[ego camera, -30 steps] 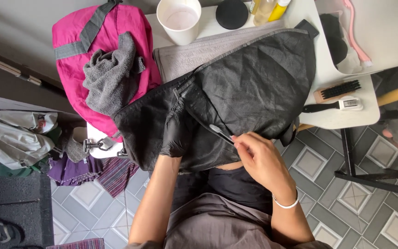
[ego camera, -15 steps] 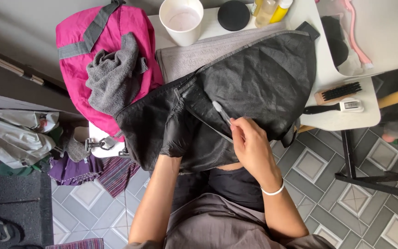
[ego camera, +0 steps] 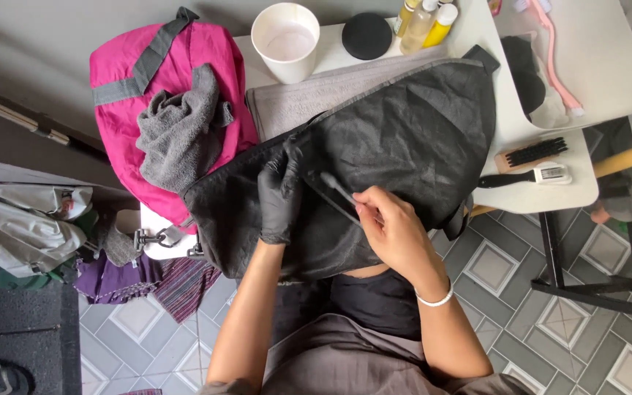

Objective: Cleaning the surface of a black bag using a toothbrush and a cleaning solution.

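We see a big black bag (ego camera: 411, 139) lying across the white table (ego camera: 543, 194) and a gray towel (ego camera: 309, 102). Beside it sits a pink bag (ego camera: 206, 66). Our left hand (ego camera: 279, 194), in a black glove, presses flat on the black bag. Our right hand (ego camera: 393, 227) pinches a small white stick (ego camera: 336, 189) against the bag.

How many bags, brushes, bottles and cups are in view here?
Bags: 2, black bag, pink bag
Brushes: 3, wooden brush, white brush, pink brush
Bottles: 3
Cups: 1
Total: 9
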